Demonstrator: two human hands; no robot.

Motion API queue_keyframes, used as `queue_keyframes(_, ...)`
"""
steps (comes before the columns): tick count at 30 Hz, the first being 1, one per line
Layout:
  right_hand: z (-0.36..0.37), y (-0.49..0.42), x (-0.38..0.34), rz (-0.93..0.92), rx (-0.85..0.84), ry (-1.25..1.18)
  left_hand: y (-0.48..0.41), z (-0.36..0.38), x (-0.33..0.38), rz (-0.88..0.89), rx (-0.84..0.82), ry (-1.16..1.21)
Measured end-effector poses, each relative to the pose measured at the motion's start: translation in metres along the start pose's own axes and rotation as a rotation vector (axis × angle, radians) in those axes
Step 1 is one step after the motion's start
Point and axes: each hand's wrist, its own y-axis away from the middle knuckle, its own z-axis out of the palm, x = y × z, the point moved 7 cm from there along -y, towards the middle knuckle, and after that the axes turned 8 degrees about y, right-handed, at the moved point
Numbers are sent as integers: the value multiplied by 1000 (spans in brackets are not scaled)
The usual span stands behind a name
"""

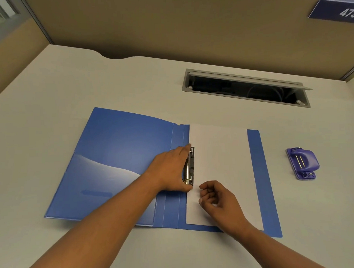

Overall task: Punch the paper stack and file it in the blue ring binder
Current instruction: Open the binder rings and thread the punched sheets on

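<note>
The blue ring binder [120, 147] lies open and flat on the desk. A white paper stack [221, 156] rests on its right half, its left edge at the metal ring mechanism [189, 167]. My left hand [169, 170] lies over the spine with straight fingers against the mechanism, the thumb near its lower end. My right hand [216, 198] hovers over the lower left part of the paper, fingers loosely curled and holding nothing. The purple hole punch [302, 163] stands on the desk to the right of the binder, apart from both hands.
An open cable slot [244, 87] with a raised grey lid is set in the desk behind the binder. A tan partition wall [168, 24] closes off the back, with a blue number sign [336, 10] at the top right.
</note>
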Motion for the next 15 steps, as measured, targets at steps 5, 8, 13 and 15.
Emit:
queue_keyframes(5,-1,0,0,9,-10,-7,-5,-2,0,32,-4,-70)
queue_keyframes(8,-1,0,0,19,-14,-10,-13,-4,3,35,-30,-108)
queue_keyframes(13,-2,-1,1,20,-21,-11,-14,-7,4,53,-41,-130)
queue_keyframes(15,-2,-1,2,28,-18,-19,-14,-8,3,43,-44,-149)
